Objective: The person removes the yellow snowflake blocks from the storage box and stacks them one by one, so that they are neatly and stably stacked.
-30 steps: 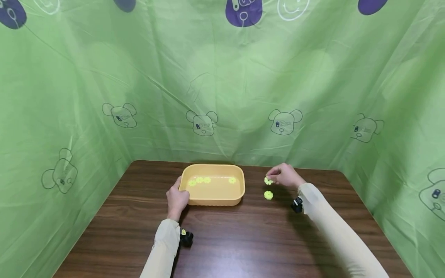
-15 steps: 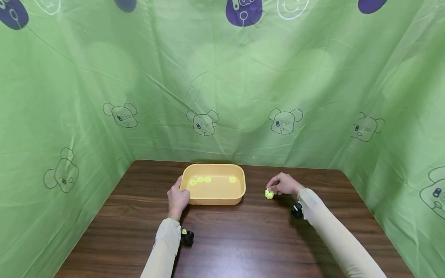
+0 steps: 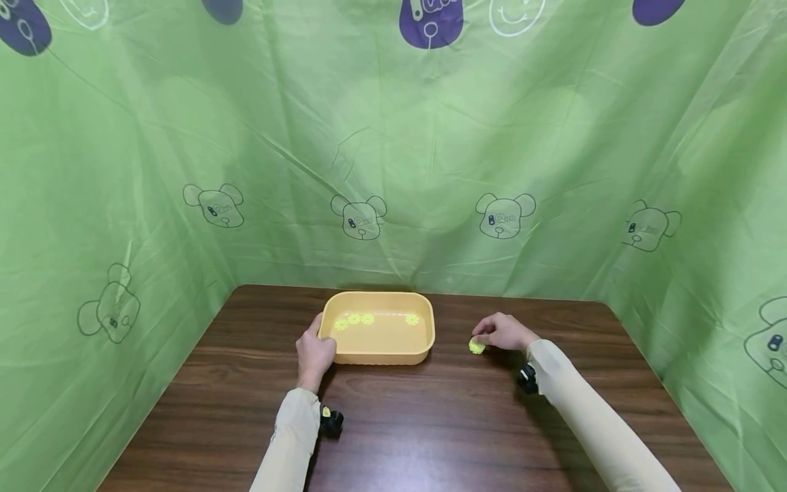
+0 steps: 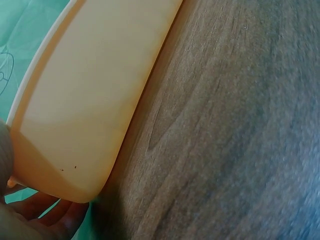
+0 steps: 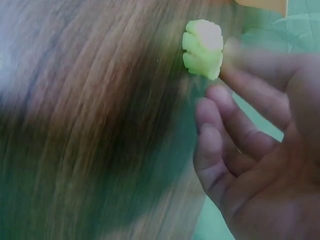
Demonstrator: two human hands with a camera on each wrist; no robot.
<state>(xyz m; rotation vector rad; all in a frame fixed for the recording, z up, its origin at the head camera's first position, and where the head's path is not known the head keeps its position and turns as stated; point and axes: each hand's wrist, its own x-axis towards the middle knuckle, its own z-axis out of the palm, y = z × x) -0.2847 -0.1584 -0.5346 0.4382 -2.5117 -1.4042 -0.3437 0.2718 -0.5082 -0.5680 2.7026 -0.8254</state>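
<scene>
A shallow orange-yellow plastic basin stands on the table, left of the middle. My left hand grips its left end, thumb over the rim and fingers around the outside, as the left wrist view shows. Inside the basin are several small yellow-green flower-shaped pieces, mostly toward its left side. To the basin's right, my right hand pinches a yellow-green flower-shaped piece low over the table. In the right wrist view this flower-shaped piece looks thick, with scalloped edges, and the other fingers are loosely curled.
The dark wood-grain table reaches back to a green curtain printed with bear faces, which also hangs along both sides. Black wrist cameras sit on the forearms.
My right hand has brought its flower-shaped piece toward me, over the one that lay nearer; only one now shows there. The left hand and basin have stayed put.
</scene>
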